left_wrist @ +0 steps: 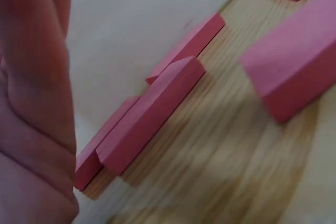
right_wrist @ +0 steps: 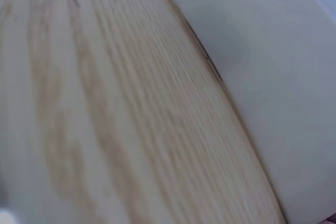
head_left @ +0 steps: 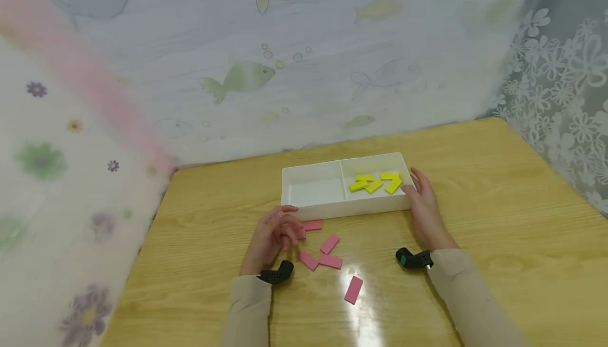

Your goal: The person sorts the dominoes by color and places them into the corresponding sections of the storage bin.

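Observation:
A white two-compartment box [head_left: 313, 212] stands on the wooden table, with several yellow blocks [head_left: 374, 186] in its right compartment. My right hand [head_left: 427, 215] holds the box's right end, thumb at the front corner and fingers along the side wall. At the front left corner is my left hand [head_left: 273, 236], one finger reaching to the box wall and the others loosely bent. Several pink blocks [head_left: 330, 243] lie in front of the box, the nearest ones beside the left fingers. In the left wrist view, pink blocks [left_wrist: 152, 114] lie against the box wall.
One pink block [head_left: 353, 290] lies apart, closer to the table's front. Behind the table [head_left: 204, 204] rises a wall [head_left: 190, 51] painted with fish. A curtain with white flowers [head_left: 560, 99] hangs at the right.

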`<move>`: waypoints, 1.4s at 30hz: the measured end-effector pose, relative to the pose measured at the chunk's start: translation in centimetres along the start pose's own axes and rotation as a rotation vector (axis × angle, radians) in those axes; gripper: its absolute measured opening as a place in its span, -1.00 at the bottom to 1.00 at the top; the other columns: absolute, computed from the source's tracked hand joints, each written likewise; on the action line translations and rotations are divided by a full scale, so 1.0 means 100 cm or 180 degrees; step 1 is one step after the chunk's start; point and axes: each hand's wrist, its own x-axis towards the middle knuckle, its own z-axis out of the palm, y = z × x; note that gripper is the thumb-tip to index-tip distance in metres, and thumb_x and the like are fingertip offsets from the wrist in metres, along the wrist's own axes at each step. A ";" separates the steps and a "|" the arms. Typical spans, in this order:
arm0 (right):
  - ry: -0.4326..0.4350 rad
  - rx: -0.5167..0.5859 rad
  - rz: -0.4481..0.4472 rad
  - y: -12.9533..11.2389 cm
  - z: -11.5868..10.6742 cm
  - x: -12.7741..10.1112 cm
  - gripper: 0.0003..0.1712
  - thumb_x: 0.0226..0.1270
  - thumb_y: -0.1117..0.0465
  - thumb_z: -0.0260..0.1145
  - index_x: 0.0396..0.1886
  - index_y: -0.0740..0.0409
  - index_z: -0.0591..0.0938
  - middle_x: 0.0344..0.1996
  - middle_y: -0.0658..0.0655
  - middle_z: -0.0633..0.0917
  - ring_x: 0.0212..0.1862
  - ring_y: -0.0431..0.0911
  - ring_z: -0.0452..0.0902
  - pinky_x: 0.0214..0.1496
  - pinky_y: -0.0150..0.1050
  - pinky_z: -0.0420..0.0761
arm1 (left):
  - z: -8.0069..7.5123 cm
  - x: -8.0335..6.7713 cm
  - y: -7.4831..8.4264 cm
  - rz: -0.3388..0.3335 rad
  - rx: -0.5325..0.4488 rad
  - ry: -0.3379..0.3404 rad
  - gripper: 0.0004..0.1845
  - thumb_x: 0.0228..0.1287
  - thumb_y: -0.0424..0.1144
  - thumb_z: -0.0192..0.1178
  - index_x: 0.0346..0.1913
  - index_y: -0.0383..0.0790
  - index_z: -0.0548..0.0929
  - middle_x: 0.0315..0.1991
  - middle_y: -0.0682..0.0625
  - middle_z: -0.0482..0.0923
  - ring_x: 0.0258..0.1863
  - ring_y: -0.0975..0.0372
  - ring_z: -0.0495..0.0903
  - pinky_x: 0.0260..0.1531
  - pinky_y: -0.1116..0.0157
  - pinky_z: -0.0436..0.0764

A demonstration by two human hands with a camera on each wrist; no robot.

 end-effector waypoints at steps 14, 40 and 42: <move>-0.0144 -0.0500 -0.0084 -0.014 -0.017 0.006 -0.35 0.39 0.11 -0.07 0.40 0.03 -0.06 0.37 0.16 -0.04 0.36 -0.03 -0.12 0.29 -0.05 0.02 | 0.037 0.016 -0.019 -0.0418 0.0530 -0.0259 -0.61 0.36 -0.25 -0.11 0.15 -0.42 0.33 -0.08 -0.28 0.47 -0.30 -0.10 0.49 -0.31 0.15 0.55; 0.0023 -0.0239 0.0104 -0.007 -0.007 0.004 -0.33 0.38 -0.08 -0.10 0.38 0.08 0.02 0.36 0.11 0.01 0.34 -0.07 -0.10 0.32 -0.08 -0.06 | 0.088 0.032 0.014 -0.0613 0.1932 -0.0007 -0.77 0.24 -0.22 0.10 -0.04 -0.03 0.54 -0.30 -0.20 0.54 -0.49 -0.14 0.51 -0.50 0.02 0.53; 0.0021 -0.0218 0.0091 -0.006 -0.005 0.005 -0.34 0.39 -0.04 -0.09 0.38 0.10 0.02 0.36 0.12 0.01 0.35 -0.06 -0.11 0.32 -0.09 -0.06 | 0.088 0.032 0.010 -0.0762 0.2078 -0.0105 -0.76 0.22 -0.14 0.13 -0.05 0.05 0.54 -0.31 -0.14 0.55 -0.53 -0.09 0.53 -0.58 0.07 0.54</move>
